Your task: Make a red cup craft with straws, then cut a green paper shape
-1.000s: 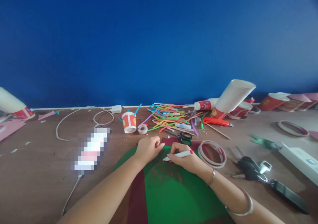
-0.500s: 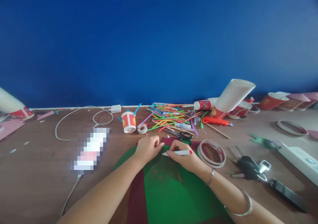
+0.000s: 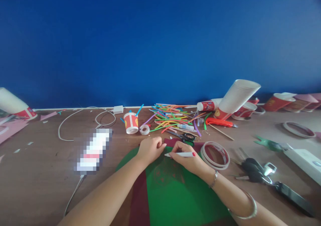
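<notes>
My right hand [image 3: 186, 157] is closed around a white marker [image 3: 184, 154] with a red end, held nearly level. Its tip points left and is at the green sheet [image 3: 180, 199], close to my left thumb. My left hand [image 3: 151, 149] rests as a loose fist on the sheet's upper part, thumb toward the marker; the undersides of its fingers are hidden. Faint reddish marks show on the green surface below the hands. A dark red strip [image 3: 139, 199] runs along the left side of the green, and dark red also shows beyond the hands.
Beyond my hands lie scissors [image 3: 188, 137], colourful sticks [image 3: 173, 119] and a paper cup [image 3: 131, 123]. Tape rolls [image 3: 227, 155] and keys [image 3: 253, 171] are on the right, near a stack of cups [image 3: 237, 97]. A charging phone [image 3: 94, 150] lies left.
The view has shifted slightly, so the table items appear a little farther right. Both hands keep nearly the same pose, with the marker still in my right hand.
</notes>
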The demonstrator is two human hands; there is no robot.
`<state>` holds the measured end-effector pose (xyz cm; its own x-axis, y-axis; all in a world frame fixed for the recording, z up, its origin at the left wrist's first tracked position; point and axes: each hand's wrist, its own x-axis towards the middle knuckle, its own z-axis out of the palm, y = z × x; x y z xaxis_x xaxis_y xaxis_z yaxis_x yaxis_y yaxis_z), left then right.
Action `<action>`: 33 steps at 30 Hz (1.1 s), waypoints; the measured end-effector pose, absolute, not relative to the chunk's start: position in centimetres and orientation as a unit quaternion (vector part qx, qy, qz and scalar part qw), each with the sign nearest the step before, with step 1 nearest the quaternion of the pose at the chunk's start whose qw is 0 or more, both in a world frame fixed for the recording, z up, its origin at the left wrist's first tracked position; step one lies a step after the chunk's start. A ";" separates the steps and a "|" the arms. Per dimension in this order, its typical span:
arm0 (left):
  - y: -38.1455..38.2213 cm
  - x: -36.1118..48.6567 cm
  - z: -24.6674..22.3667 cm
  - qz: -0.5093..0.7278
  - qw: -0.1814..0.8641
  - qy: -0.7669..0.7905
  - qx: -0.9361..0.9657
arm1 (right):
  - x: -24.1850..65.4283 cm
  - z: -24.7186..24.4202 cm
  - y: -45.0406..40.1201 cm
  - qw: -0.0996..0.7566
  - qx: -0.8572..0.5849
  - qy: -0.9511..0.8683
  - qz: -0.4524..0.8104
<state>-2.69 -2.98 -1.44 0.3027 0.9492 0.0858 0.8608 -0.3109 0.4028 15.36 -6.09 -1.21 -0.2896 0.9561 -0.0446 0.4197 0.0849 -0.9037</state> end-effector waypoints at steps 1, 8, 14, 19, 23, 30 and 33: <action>-3.0 -2.7 -1.5 0.157 0.143 0.569 0.795 | 15.3 -1.2 -6.1 0.304 -0.513 -0.671 0.441; -3.0 -2.7 -1.4 0.159 0.145 0.569 0.794 | 15.4 -1.3 -6.0 0.301 -0.512 -0.670 0.446; -3.1 -2.6 -1.1 0.151 0.147 0.574 0.791 | 15.5 -1.5 -6.0 0.302 -0.511 -0.672 0.444; -3.1 -2.6 -0.8 0.144 0.149 0.579 0.789 | 15.6 -1.8 -5.9 0.313 -0.510 -0.682 0.421; -3.2 -2.5 -0.7 0.137 0.153 0.583 0.786 | 15.7 -2.3 -5.8 0.317 -0.512 -0.682 0.415; -3.2 -2.6 -0.9 0.145 0.152 0.577 0.789 | 15.8 -2.5 -5.6 0.313 -0.503 -0.689 0.417; -3.1 -2.7 -1.0 0.150 0.151 0.578 0.788 | 15.8 -2.3 -5.6 0.302 -0.500 -0.686 0.434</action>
<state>-2.66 -3.14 -1.02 0.2876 0.9557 0.0621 0.8649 -0.2870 0.4117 15.81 -5.63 -2.27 -0.3176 0.9480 -0.0202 0.4236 0.1228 -0.8975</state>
